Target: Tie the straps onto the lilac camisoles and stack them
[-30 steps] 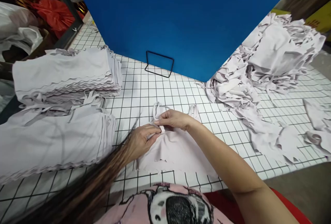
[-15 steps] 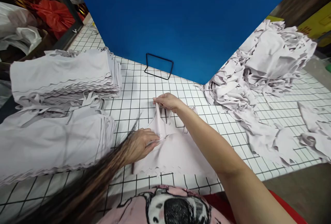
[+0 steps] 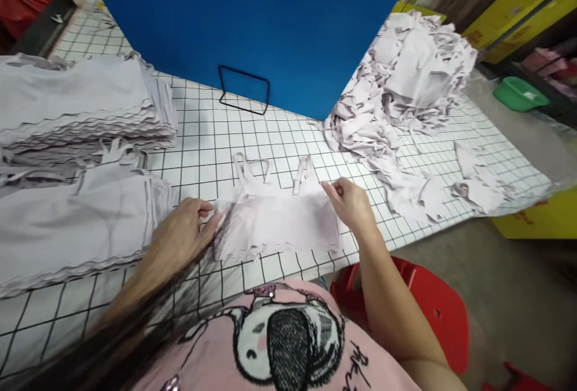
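A pale pinkish-white strappy bra top [image 3: 288,222] lies flat on the white table with its black grid lines, straps pointing away from me. My left hand [image 3: 183,231] is at its left upper side, thumb and fingers pinched on the fabric edge. At the opposite upper corner, my right hand [image 3: 349,201] pinches the edge of the same top. Loose dark hair hangs over my left forearm and partly hides the near-left side. To the left, a stack of the same bra tops [image 3: 90,216] lies close to my left hand.
Behind that stack lies another stack of tops [image 3: 81,102]. A blue panel [image 3: 252,18] rises at the back, with a black wire frame [image 3: 244,89] at its foot. Heaped pale tops [image 3: 410,72] spread over the right side. A red stool [image 3: 433,307] stands below the table edge.
My right hand has let go of the strap and moved right to the top's upper corner. The left hand has shifted to the left edge. The top now lies flatter, and the view has turned right.
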Motion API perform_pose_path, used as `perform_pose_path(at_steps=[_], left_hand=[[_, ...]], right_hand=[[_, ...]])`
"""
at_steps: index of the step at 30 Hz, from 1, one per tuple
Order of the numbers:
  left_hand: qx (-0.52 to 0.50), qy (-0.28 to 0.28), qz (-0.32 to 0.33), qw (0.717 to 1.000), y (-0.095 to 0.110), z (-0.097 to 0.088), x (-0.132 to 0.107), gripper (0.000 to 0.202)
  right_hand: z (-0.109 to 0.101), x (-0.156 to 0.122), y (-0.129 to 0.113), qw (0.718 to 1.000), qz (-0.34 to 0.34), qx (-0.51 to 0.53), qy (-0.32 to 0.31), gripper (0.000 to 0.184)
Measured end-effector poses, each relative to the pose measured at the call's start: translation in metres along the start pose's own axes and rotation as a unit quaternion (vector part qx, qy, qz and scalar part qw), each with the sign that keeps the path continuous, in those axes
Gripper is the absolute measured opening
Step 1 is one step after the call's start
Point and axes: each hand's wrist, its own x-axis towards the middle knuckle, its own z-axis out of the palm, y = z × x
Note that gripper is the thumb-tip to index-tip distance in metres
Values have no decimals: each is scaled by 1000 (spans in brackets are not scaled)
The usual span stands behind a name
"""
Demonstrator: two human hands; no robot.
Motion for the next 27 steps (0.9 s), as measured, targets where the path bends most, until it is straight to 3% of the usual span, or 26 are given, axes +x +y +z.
perform_pose_path(at_steps=[3,7,12,17,21,24,27], left_hand=[[29,-51,-51,997,-1,11,-12,41],[71,-21,-61,995,9,21,-11,38],[35,-54,-66,996,17,18,-5,35],[-79,-31,-84,993,13,19,-10,45],[-152,-35,-80,985,8,25,-15,50],[-196,-28,-63,978,4,30,-16,38],[-258,-57,-56,963,6,30,-19,31]], right_hand=[[11,-53,46,998,70,3,-8,35],[34,-82,55,995,85,-24,50,31],[37,-82,47,992,50,-79,80,16],[34,-81,50,991,88,-74,71,18],[35,-78,45,989,107,-92,37,22],[34,-73,45,991,99,-95,6,19],[22,-70,48,996,85,0,-31,24]])
